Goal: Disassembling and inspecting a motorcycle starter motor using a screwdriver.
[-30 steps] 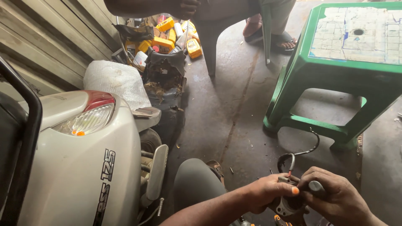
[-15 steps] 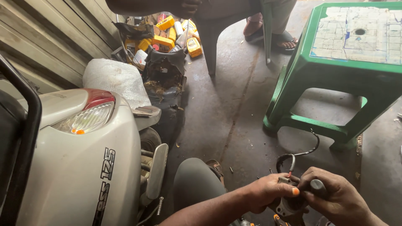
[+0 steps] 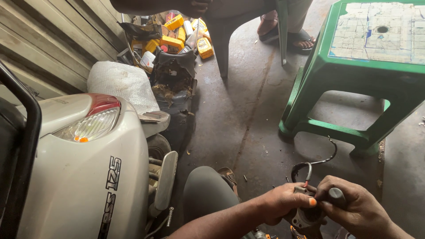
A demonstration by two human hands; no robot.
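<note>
Low beside the green plastic stool (image 3: 354, 84), the left hand (image 3: 283, 203) pinches a grey round metal part (image 3: 307, 217) trailing black wires (image 3: 316, 163). The right hand (image 3: 358, 210) is closed around a dark-handled tool (image 3: 336, 194) touching that part.

Left hand (image 3: 283, 202), right hand (image 3: 354, 208) close together, fingers curled.

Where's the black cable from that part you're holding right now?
In the head view, lower right: the black cable loops up off the metal part held between both hands, lying on the floor beside the green stool's front leg.
</note>
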